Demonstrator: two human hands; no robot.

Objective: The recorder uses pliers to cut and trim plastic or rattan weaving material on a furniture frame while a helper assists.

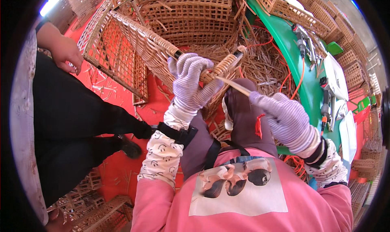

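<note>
A brown wicker basket (140,43) is tilted over my knees, its wrapped rim running from the upper left to a corner just past my hands. My left hand (189,84), in a lilac striped glove, is closed round the rim, where black frame shows between the windings. From that spot a flat pale wicker strip (235,85) stretches to the right. Its other end is gripped in my right hand (284,116), gloved alike and partly blurred. A red tassel (259,125) hangs just below the right hand.
Another person's hand (65,51) and dark-clothed leg are close on my left. Stacked wicker baskets (187,17) stand ahead. Along my right, a green table (280,41) carries power tools (326,98) with orange cords. Wicker scraps (264,65) litter the red floor.
</note>
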